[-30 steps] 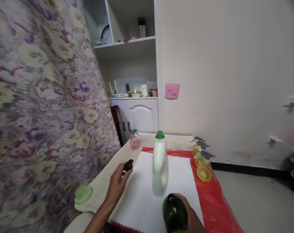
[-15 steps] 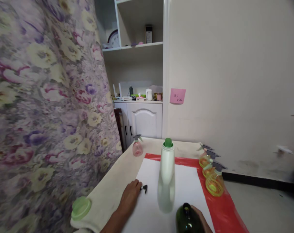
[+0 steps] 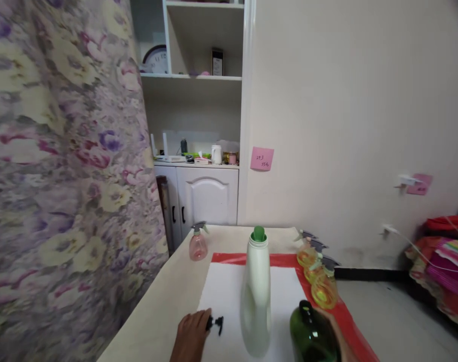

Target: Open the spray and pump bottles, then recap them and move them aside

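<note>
My left hand (image 3: 190,333) is closed around a black pump head (image 3: 217,323), whose nozzle sticks out past the fingers over the white sheet (image 3: 225,286). At the lower right, a dark green bottle (image 3: 312,334) with an open neck is in my right hand (image 3: 339,334), which wraps its right side; the fingers are largely hidden. Between the hands stands a tall pale green jug (image 3: 256,296), upright, its mouth holding a green spout piece.
A pink spray bottle (image 3: 198,246) stands at the table's (image 3: 157,296) far left. Several yellow spray bottles (image 3: 324,291) line the right side on a red sheet (image 3: 344,322). A floral curtain (image 3: 74,201) hangs at the left; bedding (image 3: 448,271) shows at far right.
The view has swung right and slightly up. The green bottle has moved rightward, farther from the jug. More of the black pump head shows beyond my left fingers.
</note>
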{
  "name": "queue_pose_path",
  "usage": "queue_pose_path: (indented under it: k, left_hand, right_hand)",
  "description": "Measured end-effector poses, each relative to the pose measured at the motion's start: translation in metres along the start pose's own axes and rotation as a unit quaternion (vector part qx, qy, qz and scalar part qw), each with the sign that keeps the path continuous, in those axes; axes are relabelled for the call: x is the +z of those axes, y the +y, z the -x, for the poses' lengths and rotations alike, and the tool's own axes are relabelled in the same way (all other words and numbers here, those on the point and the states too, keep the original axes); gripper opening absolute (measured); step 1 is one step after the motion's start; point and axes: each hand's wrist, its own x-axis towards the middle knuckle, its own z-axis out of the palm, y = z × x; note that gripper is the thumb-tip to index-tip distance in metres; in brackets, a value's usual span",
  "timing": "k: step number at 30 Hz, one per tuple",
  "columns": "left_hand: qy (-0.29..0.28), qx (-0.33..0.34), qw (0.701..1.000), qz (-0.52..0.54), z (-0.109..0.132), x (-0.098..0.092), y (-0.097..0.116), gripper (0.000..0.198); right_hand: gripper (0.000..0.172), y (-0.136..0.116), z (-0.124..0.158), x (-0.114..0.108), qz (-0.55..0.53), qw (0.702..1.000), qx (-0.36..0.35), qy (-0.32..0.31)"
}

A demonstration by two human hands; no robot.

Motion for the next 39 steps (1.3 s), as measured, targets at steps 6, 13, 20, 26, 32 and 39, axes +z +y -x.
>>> queue_pose_path:
  k: [6, 13, 20, 26, 32, 39]
  left_hand:
    - [0.017, 0.022, 1.0, -0.005, -0.006, 0.02, -0.008, 0.052]
    - [0.014, 0.033, 0.999, -0.007, -0.002, 0.017, -0.007, 0.058]
    - [0.024, 0.048, 0.999, -0.006, -0.001, 0.019, -0.007, 0.065]
    - [0.016, 0.057, 0.998, 0.0, -0.004, 0.027, -0.011, 0.067]
    - [0.012, 0.055, 0.998, 0.034, -0.007, 0.025, -0.01, 0.06]
    - [0.018, 0.035, 0.999, 0.015, -0.004, 0.024, -0.004, 0.059]
  right_hand:
    - [0.079, -0.09, -0.038, -0.01, 0.172, 0.985, -0.026, 0.001]
    - [0.075, -0.147, -0.097, -0.014, 0.39, 0.912, -0.124, 0.024]
    - [0.08, -0.174, -0.129, -0.003, 0.51, 0.846, -0.155, 0.021]
    - [0.084, -0.187, -0.138, 0.008, 0.586, 0.791, -0.176, 0.01]
    - [0.084, -0.194, -0.144, 0.016, 0.635, 0.749, -0.191, -0.005]
    - [0.084, -0.198, -0.148, 0.022, 0.666, 0.717, -0.206, -0.016]
